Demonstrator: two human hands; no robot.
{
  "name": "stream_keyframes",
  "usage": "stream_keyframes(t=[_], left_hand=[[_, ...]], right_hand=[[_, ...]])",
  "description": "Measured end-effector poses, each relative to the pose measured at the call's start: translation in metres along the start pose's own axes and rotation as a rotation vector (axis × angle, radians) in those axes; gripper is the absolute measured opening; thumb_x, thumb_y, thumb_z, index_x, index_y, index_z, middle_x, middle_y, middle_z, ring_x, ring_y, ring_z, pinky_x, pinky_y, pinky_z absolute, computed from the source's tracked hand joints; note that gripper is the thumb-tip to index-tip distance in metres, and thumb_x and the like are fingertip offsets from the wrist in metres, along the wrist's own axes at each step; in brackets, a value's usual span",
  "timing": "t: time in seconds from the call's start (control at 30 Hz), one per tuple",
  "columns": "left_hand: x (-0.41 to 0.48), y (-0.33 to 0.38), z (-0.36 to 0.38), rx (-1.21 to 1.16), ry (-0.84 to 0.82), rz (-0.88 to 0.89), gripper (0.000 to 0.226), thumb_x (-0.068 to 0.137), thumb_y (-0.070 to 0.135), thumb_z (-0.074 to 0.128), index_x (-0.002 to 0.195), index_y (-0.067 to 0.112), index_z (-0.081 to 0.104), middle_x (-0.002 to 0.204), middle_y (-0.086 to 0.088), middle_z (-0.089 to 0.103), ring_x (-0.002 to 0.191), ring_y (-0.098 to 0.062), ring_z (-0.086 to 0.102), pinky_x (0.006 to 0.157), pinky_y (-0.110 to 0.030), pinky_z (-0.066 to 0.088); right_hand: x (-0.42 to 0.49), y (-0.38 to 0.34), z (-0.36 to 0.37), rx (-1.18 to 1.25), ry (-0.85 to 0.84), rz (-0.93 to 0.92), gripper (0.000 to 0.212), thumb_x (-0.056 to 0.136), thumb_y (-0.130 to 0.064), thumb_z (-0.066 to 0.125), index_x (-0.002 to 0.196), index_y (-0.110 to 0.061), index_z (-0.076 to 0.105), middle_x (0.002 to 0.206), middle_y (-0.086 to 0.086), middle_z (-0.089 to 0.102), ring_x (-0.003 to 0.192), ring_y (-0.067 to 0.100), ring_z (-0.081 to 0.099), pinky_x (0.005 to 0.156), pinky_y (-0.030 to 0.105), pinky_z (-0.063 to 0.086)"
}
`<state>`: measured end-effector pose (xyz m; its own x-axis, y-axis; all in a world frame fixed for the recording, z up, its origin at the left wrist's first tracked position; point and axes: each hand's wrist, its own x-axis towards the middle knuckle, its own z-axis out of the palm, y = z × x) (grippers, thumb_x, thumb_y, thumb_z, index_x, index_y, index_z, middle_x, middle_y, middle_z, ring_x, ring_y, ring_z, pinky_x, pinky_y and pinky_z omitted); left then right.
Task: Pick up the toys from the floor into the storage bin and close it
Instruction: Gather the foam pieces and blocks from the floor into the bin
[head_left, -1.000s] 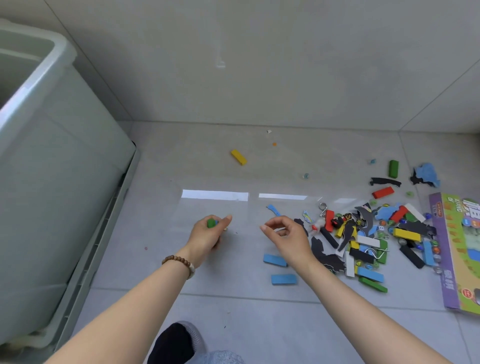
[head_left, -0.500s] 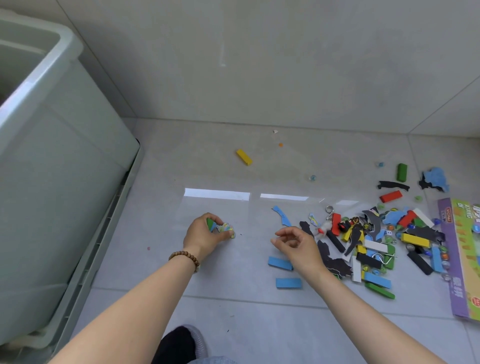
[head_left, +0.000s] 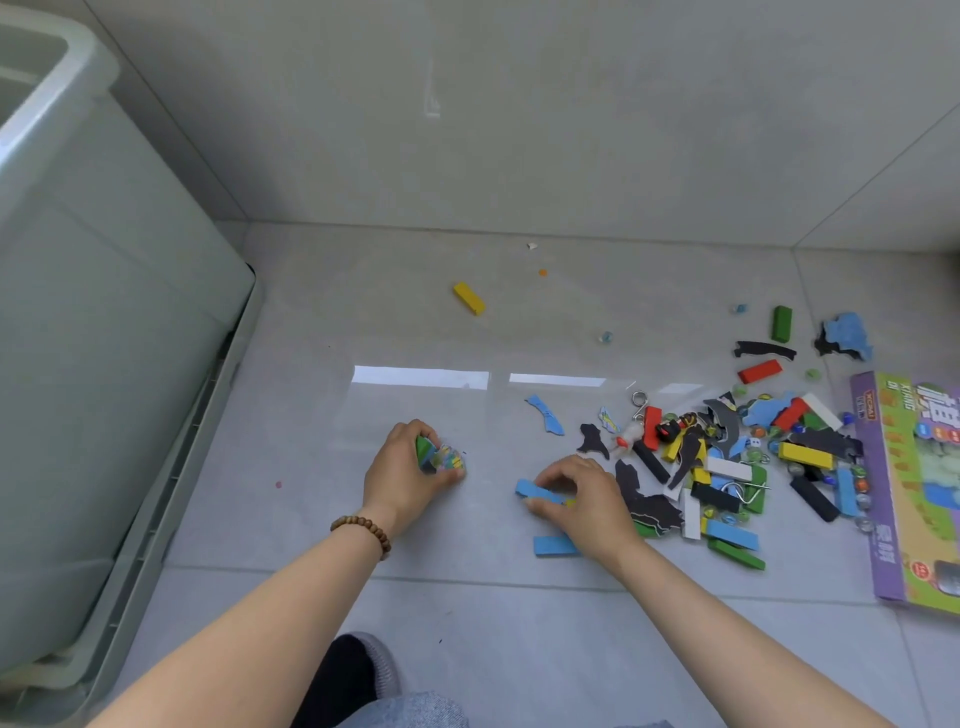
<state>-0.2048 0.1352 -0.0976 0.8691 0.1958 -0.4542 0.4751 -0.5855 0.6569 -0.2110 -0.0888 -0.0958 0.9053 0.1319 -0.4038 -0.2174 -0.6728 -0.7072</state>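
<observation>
Here, mid-frame, the left hand (head_left: 402, 475) clenches a handful of colourful toy pieces (head_left: 439, 460), and the right hand (head_left: 582, 499) pinches a blue block (head_left: 535, 490) on the floor (head_left: 363, 332).

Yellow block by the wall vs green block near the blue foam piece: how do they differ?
The yellow block lies alone on open floor; the green block sits at the edge of the toy scatter. Yellow is angled diagonally; green points nearly straight toward the wall. Both are small rectangular blocks, untouched by either hand.
</observation>
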Motion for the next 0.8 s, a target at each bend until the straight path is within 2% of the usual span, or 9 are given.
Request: stream_keyframes(t=[0.1,0.2,0.27,0.37,0.43,0.5,0.63,0.73,0.8], left_hand=[[-0.002,0.001,0.001,-0.143,-0.039,-0.017,0.032,0.075,0.026,0.078,0.089,0.024,0.050,0.087,0.006,0.061,0.078,-0.016,0.059,0.068,-0.028,0.051],[-0.004,0.019,0.004,-0.530,-0.132,-0.157,0.032,0.083,0.016,0.070,0.113,0.021,0.058,0.085,0.007,0.059,0.066,-0.010,0.054,0.054,-0.012,0.045],[-0.006,0.036,0.006,-0.821,-0.292,-0.328,0.032,0.089,0.012,0.061,0.120,0.018,0.060,0.072,0.005,0.053,0.052,-0.006,0.045,0.045,-0.011,0.040],[-0.011,0.059,0.008,-1.184,-0.475,-0.515,0.021,0.091,0.004,0.052,0.107,0.010,0.064,0.078,-0.004,0.057,0.068,-0.014,0.063,0.061,-0.021,0.058],[-0.014,0.066,0.014,-1.245,-0.560,-0.538,0.020,0.091,0.002,0.049,0.105,0.007,0.063,0.100,-0.010,0.066,0.093,-0.028,0.067,0.079,-0.036,0.058],[-0.017,0.071,0.018,-1.259,-0.652,-0.528,0.024,0.089,0.010,0.050,0.111,0.007,0.060,0.118,-0.012,0.064,0.106,-0.032,0.063,0.088,-0.042,0.053],[-0.021,0.079,0.026,-1.363,-0.739,-0.564,0.054,0.081,0.044,0.056,0.123,0.011,0.057,0.121,-0.010,0.062,0.119,-0.031,0.052,0.083,-0.044,0.054],[-0.025,0.081,0.029,-1.319,-0.709,-0.565,0.058,0.077,0.050,0.059,0.121,0.012,0.059,0.109,-0.009,0.067,0.101,-0.026,0.063,0.076,-0.040,0.058],[-0.027,0.079,0.031,-1.264,-0.633,-0.558,0.037,0.083,0.037,0.062,0.110,0.012,0.062,0.100,-0.008,0.066,0.090,-0.023,0.065,0.071,-0.035,0.060]], right_hand=[[0.001,-0.008,-0.012,0.399,0.030,0.140,0.017,0.074,-0.015,0.078,0.082,-0.016,0.064,0.084,-0.006,0.065,0.080,0.007,0.059,0.073,0.017,0.048],[0.003,-0.014,-0.025,0.547,0.067,0.147,0.016,0.078,-0.014,0.075,0.091,-0.015,0.065,0.080,-0.003,0.066,0.076,0.007,0.059,0.073,0.016,0.047],[0.003,-0.020,-0.034,0.612,0.089,0.155,0.019,0.083,-0.012,0.070,0.100,-0.014,0.064,0.078,0.000,0.064,0.071,0.007,0.059,0.068,0.011,0.047],[0.001,-0.032,-0.045,0.648,0.085,0.152,0.017,0.084,-0.011,0.067,0.100,-0.012,0.063,0.086,0.006,0.063,0.067,0.009,0.060,0.057,0.008,0.045],[-0.002,-0.039,-0.046,0.640,0.071,0.098,0.016,0.082,-0.011,0.070,0.097,-0.011,0.064,0.087,0.005,0.065,0.069,0.009,0.060,0.060,0.010,0.046],[-0.005,-0.047,-0.044,0.564,0.064,0.022,0.014,0.078,-0.014,0.074,0.091,-0.016,0.067,0.086,-0.002,0.066,0.071,0.003,0.056,0.066,0.012,0.045],[-0.009,-0.052,-0.039,0.349,0.079,-0.078,0.016,0.073,-0.021,0.078,0.085,-0.026,0.069,0.090,-0.008,0.052,0.077,-0.013,0.047,0.069,0.004,0.037],[-0.011,-0.047,-0.042,0.315,0.098,-0.081,0.016,0.075,-0.028,0.076,0.088,-0.032,0.067,0.094,-0.009,0.046,0.088,-0.004,0.047,0.074,0.006,0.036],[-0.010,-0.033,-0.048,0.328,0.153,-0.071,0.014,0.079,-0.027,0.073,0.091,-0.031,0.067,0.096,-0.006,0.051,0.085,0.006,0.048,0.072,0.007,0.036]])
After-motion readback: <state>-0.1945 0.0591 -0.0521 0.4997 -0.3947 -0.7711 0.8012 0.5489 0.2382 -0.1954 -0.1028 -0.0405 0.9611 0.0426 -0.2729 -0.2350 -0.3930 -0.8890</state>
